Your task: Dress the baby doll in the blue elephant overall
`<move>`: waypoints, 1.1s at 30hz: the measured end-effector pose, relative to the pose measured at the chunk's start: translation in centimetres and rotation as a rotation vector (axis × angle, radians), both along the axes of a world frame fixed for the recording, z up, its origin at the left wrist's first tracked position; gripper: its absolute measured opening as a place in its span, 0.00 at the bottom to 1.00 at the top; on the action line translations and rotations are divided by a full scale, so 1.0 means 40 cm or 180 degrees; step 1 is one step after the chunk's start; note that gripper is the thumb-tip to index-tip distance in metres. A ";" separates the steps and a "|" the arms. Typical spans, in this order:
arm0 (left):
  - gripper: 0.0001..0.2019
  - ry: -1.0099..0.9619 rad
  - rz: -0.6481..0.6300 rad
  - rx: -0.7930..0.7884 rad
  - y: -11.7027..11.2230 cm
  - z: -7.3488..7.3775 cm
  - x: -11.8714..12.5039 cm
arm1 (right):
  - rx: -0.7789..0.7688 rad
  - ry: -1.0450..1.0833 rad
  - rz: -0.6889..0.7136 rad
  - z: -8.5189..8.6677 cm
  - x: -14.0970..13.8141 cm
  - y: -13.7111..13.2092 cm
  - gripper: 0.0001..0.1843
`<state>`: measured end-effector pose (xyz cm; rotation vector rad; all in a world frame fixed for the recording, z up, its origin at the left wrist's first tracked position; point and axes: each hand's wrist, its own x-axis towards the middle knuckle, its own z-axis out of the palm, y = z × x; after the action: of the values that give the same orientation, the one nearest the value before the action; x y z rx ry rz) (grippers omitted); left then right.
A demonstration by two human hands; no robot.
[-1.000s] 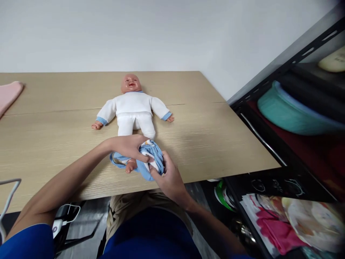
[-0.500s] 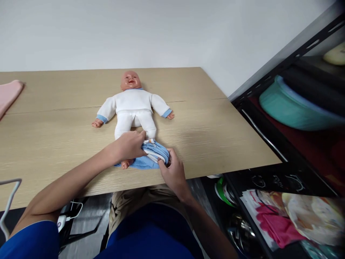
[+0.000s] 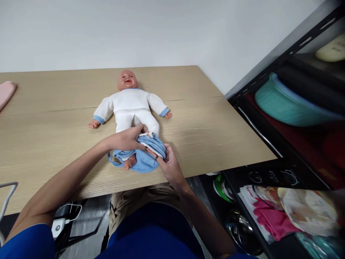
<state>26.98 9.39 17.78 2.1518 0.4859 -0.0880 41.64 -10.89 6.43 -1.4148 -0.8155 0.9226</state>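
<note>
A baby doll (image 3: pixel 131 104) in white clothes with blue cuffs lies on its back on the wooden table (image 3: pixel 54 118). A bunched light-blue garment (image 3: pixel 142 162) is gathered around the doll's lower legs; one bare foot pokes out below it. My left hand (image 3: pixel 126 138) grips the garment's top edge at the doll's leg. On the garment's right side, my right hand (image 3: pixel 168 165) pinches the cloth.
A pink cloth (image 3: pixel 5 93) lies at the table's far left edge. A dark shelf unit (image 3: pixel 283 118) stands to the right, holding a teal basin (image 3: pixel 285 108) and, lower down, colourful fabric (image 3: pixel 269 216). A white hanger (image 3: pixel 7 194) shows at lower left.
Both hands have drawn the blue garment a little further up the doll's legs. The view has shifted slightly.
</note>
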 end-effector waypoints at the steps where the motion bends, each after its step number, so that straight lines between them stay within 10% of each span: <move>1: 0.28 -0.0059 -0.0022 -0.0042 0.001 0.002 0.000 | 0.0028 0.0034 -0.0008 -0.004 -0.003 0.000 0.26; 6: 0.28 -0.0165 -0.0110 -0.0111 0.012 0.009 -0.002 | 0.0231 0.0167 -0.0060 -0.012 0.011 0.012 0.37; 16: 0.29 -0.0256 -0.0296 -0.0012 0.037 0.003 -0.001 | 0.0431 -0.0232 0.0272 -0.006 0.099 0.054 0.27; 20: 0.23 -0.0470 -0.0475 -0.0324 0.057 0.006 0.004 | 0.0409 -0.0696 0.0722 0.022 0.163 0.083 0.15; 26: 0.20 -0.0268 -0.0642 -0.0479 0.082 -0.006 -0.003 | -0.0006 -0.0842 0.2316 0.104 0.302 0.151 0.24; 33: 0.13 -0.0255 -0.0890 -0.0760 0.087 -0.019 -0.004 | 0.0280 -0.1809 0.2740 0.170 0.362 0.210 0.23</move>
<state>26.80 12.86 17.02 1.9667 0.1184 -0.2042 56.10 -2.50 13.24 -1.2517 -1.9618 1.0936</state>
